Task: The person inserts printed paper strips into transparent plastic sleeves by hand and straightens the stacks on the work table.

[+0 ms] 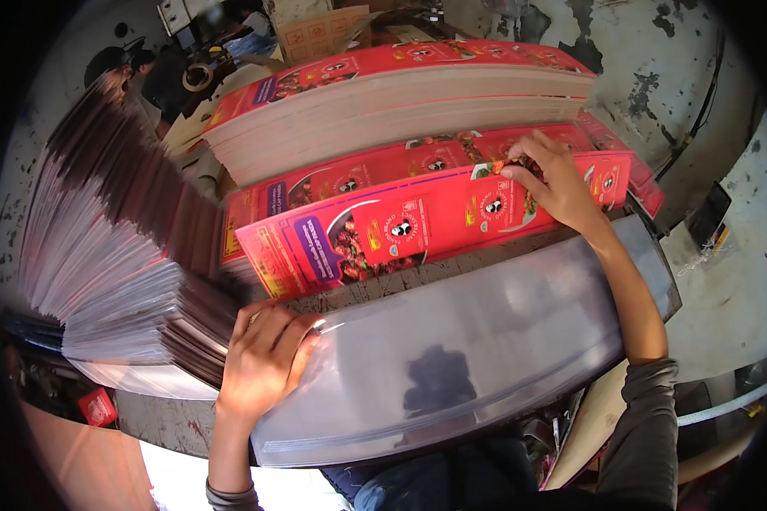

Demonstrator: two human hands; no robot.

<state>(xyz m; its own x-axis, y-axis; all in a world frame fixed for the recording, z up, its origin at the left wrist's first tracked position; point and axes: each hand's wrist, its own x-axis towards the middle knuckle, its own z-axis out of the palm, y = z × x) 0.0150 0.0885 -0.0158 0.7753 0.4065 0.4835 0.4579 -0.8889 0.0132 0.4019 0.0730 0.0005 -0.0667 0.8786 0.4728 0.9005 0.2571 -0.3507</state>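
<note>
While pinching the top edge of a red printed sheet [443, 221] between thumb and fingers of the right hand [554, 179], also reaching with the left hand [268, 353] to the far left corner of the clear plastic sheets [520, 315] — thumb pressed to forefinger, apparently nipping that corner. Holding the red sheet tilted up, right between the plastic nearest the body and the red sheets [315, 194] lying just behind; cannot tell whether gripping one layer or several. Now, on to the progress — looking well under way, judging by the piles alone. See over on the left a thick, fanned pile [102, 255], leaning, showing clear and reddish edges; probably to be counted as the share already gone through. See at the back a tall red stack [383, 111], showing pale edges, and in front a plastic layer covering much of the worktop [166, 417]: plenty left, by the look of things. Impossible to put an exact share on done against remaining from here.
</note>
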